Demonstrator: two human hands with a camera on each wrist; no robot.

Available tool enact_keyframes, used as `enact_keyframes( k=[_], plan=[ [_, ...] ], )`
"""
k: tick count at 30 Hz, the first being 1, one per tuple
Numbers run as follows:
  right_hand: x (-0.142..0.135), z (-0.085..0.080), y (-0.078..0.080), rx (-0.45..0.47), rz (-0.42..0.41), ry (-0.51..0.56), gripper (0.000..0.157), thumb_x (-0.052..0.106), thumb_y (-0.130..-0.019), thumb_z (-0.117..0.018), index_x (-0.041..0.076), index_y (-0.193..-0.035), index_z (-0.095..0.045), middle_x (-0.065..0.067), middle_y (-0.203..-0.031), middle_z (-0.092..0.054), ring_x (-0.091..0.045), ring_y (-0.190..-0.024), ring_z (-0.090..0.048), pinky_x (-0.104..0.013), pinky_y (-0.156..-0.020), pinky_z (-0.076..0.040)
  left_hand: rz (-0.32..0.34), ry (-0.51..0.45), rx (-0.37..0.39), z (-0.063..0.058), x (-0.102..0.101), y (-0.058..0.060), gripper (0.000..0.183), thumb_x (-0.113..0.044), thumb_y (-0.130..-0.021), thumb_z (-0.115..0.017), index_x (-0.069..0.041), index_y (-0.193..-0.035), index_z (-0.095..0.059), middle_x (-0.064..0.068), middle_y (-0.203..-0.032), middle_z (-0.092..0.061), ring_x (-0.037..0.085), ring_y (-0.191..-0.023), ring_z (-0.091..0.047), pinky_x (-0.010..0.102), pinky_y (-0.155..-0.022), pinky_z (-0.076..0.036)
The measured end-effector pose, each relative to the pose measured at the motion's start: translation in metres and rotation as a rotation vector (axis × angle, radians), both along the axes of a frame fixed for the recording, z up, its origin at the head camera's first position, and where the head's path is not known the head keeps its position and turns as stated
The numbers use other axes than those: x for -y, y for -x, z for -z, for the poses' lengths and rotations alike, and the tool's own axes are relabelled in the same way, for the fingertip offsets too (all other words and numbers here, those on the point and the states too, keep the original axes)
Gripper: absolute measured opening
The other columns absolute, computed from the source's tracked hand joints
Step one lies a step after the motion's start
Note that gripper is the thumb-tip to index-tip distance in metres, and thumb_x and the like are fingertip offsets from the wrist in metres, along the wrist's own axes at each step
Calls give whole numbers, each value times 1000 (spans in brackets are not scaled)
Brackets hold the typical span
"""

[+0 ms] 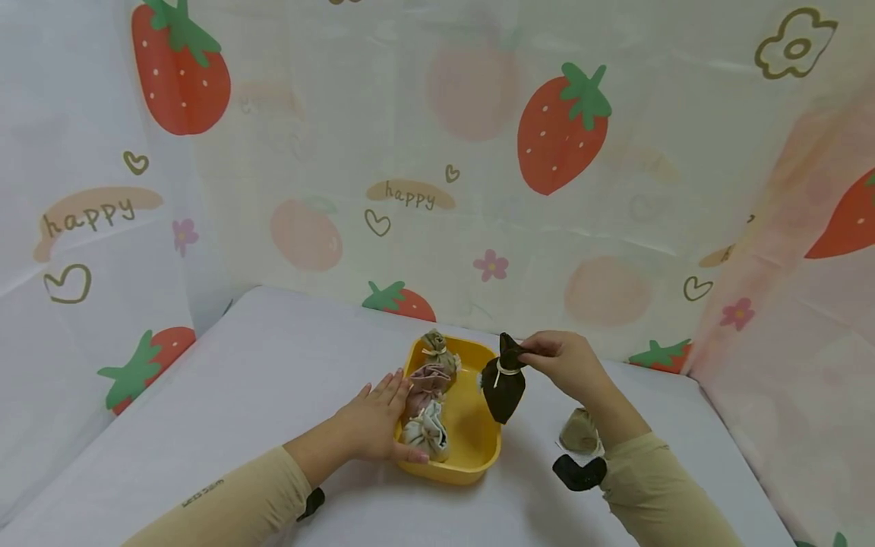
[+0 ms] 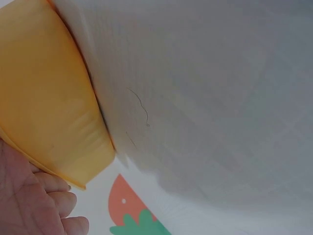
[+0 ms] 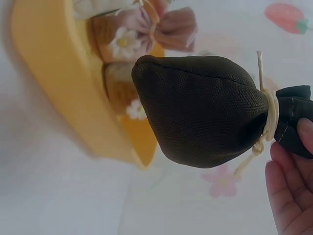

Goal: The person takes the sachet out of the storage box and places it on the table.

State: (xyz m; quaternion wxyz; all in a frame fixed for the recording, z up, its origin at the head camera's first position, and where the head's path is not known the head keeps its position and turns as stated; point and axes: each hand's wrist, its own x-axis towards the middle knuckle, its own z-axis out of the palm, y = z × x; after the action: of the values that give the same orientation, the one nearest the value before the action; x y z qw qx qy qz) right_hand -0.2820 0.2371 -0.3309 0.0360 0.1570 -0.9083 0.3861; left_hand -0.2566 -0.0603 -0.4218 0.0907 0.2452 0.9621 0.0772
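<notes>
A yellow plastic tub (image 1: 472, 433) stands on the table. Along its left side lie three small drawstring pouches: an olive one (image 1: 437, 349) at the far end, a dusty-pink one (image 1: 427, 384) in the middle, and a pale one (image 1: 425, 431) nearest. My left hand (image 1: 372, 422) rests against the tub's left rim, fingers straight, thumb over the near-left corner. Between thumb and fingers, my right hand (image 1: 563, 365) pinches the gathered neck of a black pouch (image 3: 200, 112), tied with a cream cord. That pouch hangs over the tub's right side, above its rim.
An olive-beige pouch (image 1: 579, 431) lies on the white table right of the tub, by the right forearm. Near the right sleeve is a black object (image 1: 579, 472); another dark piece (image 1: 311, 505) shows by the left sleeve. A strawberry-print curtain (image 1: 410, 251) surrounds the table.
</notes>
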Motion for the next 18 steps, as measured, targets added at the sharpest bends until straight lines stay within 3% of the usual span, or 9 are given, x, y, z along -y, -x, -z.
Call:
enact_keyframes(
  k=[18],
  plan=[
    [-37,22,-16,40,91,-27,10,16,-84,-67,8,-88,-71,-3,-84,-70,-14,-84,-63,-35,-77,-50,-12,14,1,4,-1,3,123,-87,-60,-42,-5,-147,-13,13,-153,-6,28,-140,-6,51,-109,-14]
  ],
)
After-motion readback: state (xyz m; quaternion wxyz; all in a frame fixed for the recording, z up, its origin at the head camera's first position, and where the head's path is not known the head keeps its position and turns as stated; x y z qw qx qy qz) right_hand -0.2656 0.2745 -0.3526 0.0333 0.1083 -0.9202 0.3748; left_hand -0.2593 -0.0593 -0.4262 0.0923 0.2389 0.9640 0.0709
